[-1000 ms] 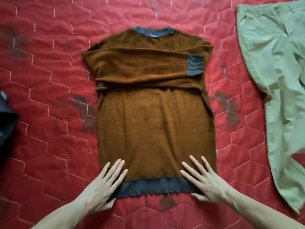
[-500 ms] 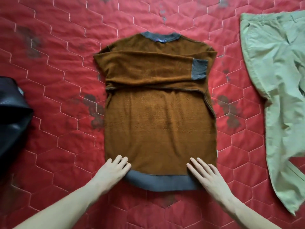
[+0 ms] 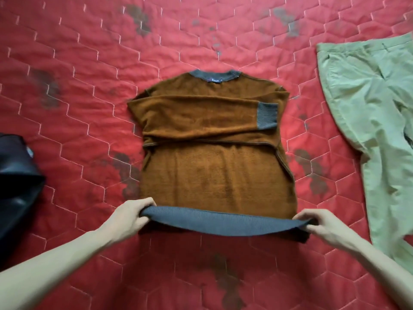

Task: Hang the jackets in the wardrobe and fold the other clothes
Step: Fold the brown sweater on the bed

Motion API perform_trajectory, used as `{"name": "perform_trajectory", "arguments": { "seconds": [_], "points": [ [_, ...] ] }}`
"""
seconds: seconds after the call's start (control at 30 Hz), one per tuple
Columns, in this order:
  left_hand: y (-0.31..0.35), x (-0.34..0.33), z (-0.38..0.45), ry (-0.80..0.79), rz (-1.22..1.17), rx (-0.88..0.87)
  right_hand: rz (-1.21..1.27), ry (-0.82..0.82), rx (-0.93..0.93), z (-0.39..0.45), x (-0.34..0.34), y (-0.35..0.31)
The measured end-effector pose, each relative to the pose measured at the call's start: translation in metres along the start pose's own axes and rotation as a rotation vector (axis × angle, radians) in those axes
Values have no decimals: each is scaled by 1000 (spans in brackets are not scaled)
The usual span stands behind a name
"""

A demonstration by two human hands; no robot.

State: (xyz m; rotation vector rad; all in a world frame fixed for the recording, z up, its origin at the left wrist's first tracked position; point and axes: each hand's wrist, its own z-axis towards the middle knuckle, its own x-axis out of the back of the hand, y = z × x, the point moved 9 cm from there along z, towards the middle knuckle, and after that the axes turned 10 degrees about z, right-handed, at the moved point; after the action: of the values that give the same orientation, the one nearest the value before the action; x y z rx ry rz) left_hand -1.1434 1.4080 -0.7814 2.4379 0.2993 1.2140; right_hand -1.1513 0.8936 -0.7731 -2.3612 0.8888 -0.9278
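both hands grip the grey ribbed hem point(image 3: 223, 222) of the brown sweater point(image 3: 214, 175), one at each lower corner. left hand point(image 3: 130, 217) has its fingers curled over the top of the hem's left end, thumb tucked below, pinching the band. right hand point(image 3: 321, 227) does the same at the right end, fingers folded over the edge and thumb underneath. between them the hem is lifted off the surface and sags in a shallow curve, with a dark shadow under it on the bedspread.

the sweater lies flat in the middle of a red quilted bedspread point(image 3: 78, 97) stitched in a hexagon pattern with dark blotches scattered over it. its grey neckband point(image 3: 214, 76) points away from the person, with a small label at the centre. both sleeves are folded across the chest; the upper one runs left to right and ends in a grey ribbed cuff point(image 3: 267, 116) near the sweater's right edge. the body below the sleeves is smooth, with faint vertical creases.

to the right, apart from the sweater, pale green trousers point(image 3: 368, 130) lie spread on the bedspread, running from the upper right down toward the lower right edge of view. at the left edge, well apart from the sweater, sits part of a black shiny garment point(image 3: 15, 186), cut off by the frame so its shape cannot be told.
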Motion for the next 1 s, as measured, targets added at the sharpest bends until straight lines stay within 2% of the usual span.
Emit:
{"name": "perform_trajectory", "arguments": {
  "seconds": [0.03,0.1,0.17,0.3,0.47,0.6,0.77,1.0],
  "points": [
    [-3,6,8,45,-46,42,144,8,2,6,9,-9],
    [-8,17,21,134,-133,116,341,135,15,20,32,-22],
    [-13,29,33,215,-226,178,362,240,71,35,50,-41],
    [-20,58,48,339,-371,240,315,401,145,65,75,-68],
    [-10,133,83,539,-305,135,198,609,265,102,106,-113],
    [-13,187,126,615,-244,112,116,734,299,128,145,-159],
    [-29,226,171,654,-171,168,-54,837,266,182,186,-200],
    [-53,249,232,716,-157,246,-255,882,156,260,212,-236]
  ]
}}
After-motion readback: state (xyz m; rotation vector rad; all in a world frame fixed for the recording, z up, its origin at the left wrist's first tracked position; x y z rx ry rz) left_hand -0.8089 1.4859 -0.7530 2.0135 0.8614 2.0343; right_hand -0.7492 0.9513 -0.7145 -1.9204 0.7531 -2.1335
